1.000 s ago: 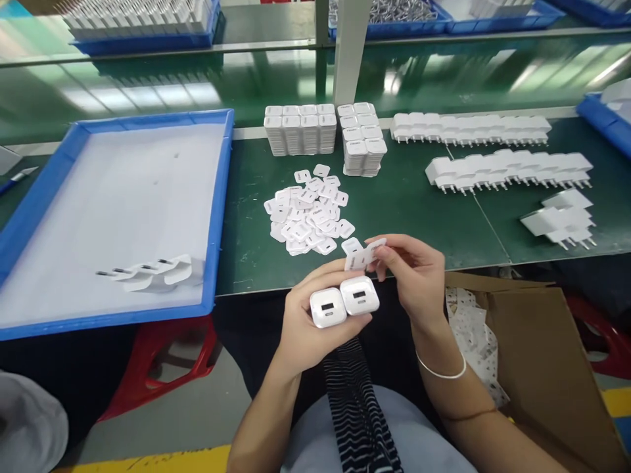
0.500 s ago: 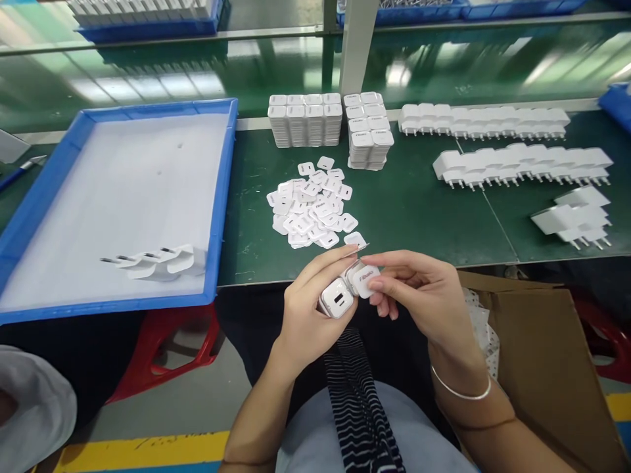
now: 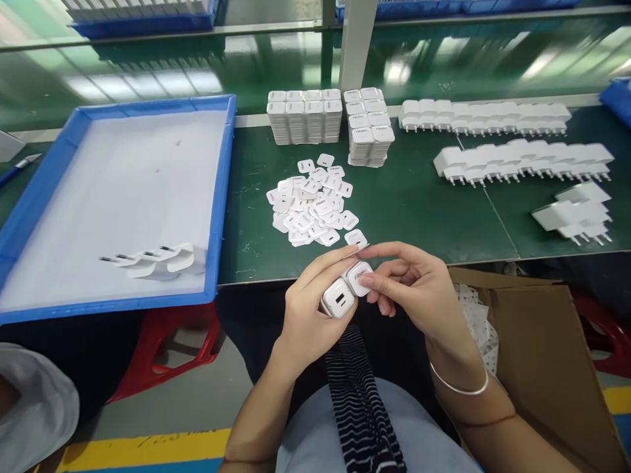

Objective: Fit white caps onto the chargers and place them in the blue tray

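My left hand (image 3: 308, 309) grips two white charger plugs (image 3: 339, 297) side by side just below the table's front edge. The nearer plug shows its port face. My right hand (image 3: 411, 289) presses a small white printed label (image 3: 361, 274) with the thumb onto the face of the farther plug. A loose heap of the same white labels (image 3: 313, 202) lies on the green table just beyond my hands.
A blue tray (image 3: 221, 197) at left holds a few white plugs (image 3: 158, 261). Stacks of labels (image 3: 305, 117) stand at the back, rows of plugs (image 3: 522, 161) at right. A cardboard box (image 3: 542, 355) sits by my right arm. A red stool (image 3: 158, 348) stands under the table.
My right hand brought the label from above the plugs down onto the farther plug and now presses it flat. My left hand turned the plugs slightly.
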`<state>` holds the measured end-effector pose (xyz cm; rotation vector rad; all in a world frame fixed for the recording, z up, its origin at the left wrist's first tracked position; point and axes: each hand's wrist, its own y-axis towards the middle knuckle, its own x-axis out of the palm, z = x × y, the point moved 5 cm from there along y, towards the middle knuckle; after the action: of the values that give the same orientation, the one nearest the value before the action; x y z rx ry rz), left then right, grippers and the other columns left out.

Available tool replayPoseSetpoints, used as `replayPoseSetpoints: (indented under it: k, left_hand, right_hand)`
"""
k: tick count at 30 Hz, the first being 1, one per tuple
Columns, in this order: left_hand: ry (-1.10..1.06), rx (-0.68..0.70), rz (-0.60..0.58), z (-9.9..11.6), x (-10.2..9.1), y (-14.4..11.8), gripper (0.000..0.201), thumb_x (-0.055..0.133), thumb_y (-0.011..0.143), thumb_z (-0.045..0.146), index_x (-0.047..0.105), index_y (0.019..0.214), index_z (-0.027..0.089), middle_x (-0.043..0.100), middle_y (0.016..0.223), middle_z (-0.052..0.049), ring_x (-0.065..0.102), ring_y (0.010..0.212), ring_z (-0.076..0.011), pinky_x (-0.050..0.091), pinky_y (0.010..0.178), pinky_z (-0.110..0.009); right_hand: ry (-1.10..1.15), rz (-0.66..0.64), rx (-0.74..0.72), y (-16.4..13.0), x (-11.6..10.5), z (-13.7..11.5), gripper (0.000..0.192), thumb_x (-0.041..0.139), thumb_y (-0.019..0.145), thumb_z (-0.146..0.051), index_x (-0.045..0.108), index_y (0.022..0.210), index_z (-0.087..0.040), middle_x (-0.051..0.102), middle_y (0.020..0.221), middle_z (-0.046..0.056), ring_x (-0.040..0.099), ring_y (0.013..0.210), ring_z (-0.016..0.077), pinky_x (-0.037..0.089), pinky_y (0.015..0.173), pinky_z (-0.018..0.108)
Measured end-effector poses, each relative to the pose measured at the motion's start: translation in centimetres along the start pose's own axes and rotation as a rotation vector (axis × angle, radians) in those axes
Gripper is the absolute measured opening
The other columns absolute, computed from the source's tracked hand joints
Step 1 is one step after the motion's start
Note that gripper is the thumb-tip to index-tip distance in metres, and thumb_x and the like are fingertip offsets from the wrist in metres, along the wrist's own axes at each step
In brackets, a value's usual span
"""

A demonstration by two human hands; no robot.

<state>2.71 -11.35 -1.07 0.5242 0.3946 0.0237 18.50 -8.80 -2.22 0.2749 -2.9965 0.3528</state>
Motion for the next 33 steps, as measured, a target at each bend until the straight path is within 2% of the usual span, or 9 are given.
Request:
replayPoseSetpoints:
  k: [5,11,22,26,28,33]
  left_hand:
    - [0.014,0.019,-0.002,0.2,0.0,0.0,0.040,0.074,0.083,0.007,0.071,0.121,0.021,0.073,0.129,-0.009,0.073,0.116,-0.0224,0.062,0.102,-0.036]
    - [0.037,0.046,-0.013,0.4,0.0,-0.1,0.042,0.073,0.084,0.006,0.069,0.123,0.020,0.072,0.132,-0.009,0.072,0.117,-0.0218,0.061,0.103,-0.036]
    - [0.036,0.078,-0.046,0.3,0.0,0.2,0.043,0.073,0.082,0.003,0.070,0.123,0.018,0.072,0.132,-0.009,0.071,0.117,-0.0195,0.060,0.105,-0.032]
    - [-0.019,0.015,0.012,-0.2,-0.1,0.3,0.043,0.078,0.078,0.002,0.073,0.118,0.017,0.074,0.128,-0.008,0.072,0.114,-0.0179,0.059,0.105,-0.028]
    - [-0.077,-0.048,0.050,-0.8,-0.2,0.3,0.044,0.081,0.075,0.003,0.075,0.116,0.019,0.075,0.125,-0.006,0.073,0.112,-0.0169,0.059,0.103,-0.025]
    - [-0.207,-0.206,0.066,-1.8,-0.2,0.2,0.044,0.086,0.071,0.008,0.078,0.112,0.024,0.076,0.119,-0.003,0.074,0.109,-0.0159,0.060,0.098,-0.022]
  right_hand:
    - [0.045,-0.011,0.051,0.2,0.1,0.2,0.037,0.091,0.072,-0.026,0.065,0.097,-0.021,0.070,0.056,-0.004,0.057,0.037,0.0094,0.046,0.035,0.016]
    - [0.078,-0.027,0.065,0.1,0.1,0.3,0.035,0.090,0.073,-0.026,0.061,0.092,-0.021,0.070,0.055,-0.005,0.056,0.037,0.0082,0.045,0.036,0.014]
    - [0.067,-0.066,0.093,0.7,0.1,0.2,0.044,0.091,0.072,-0.027,0.049,0.085,-0.023,0.070,0.054,-0.005,0.053,0.035,0.0071,0.040,0.034,0.013]
    - [-0.013,-0.026,0.045,1.1,0.0,0.4,0.043,0.092,0.071,-0.025,0.053,0.089,-0.023,0.057,0.045,-0.011,0.047,0.035,0.0054,0.035,0.035,0.012]
    - [-0.025,-0.012,0.009,1.2,0.1,0.7,0.043,0.092,0.072,-0.025,0.056,0.094,-0.023,0.053,0.045,-0.013,0.048,0.038,0.0055,0.037,0.037,0.013]
    - [0.065,-0.148,-0.026,1.2,1.2,1.3,0.032,0.079,0.088,-0.038,0.056,0.104,-0.023,0.063,0.060,-0.008,0.055,0.048,0.0069,0.045,0.044,0.016]
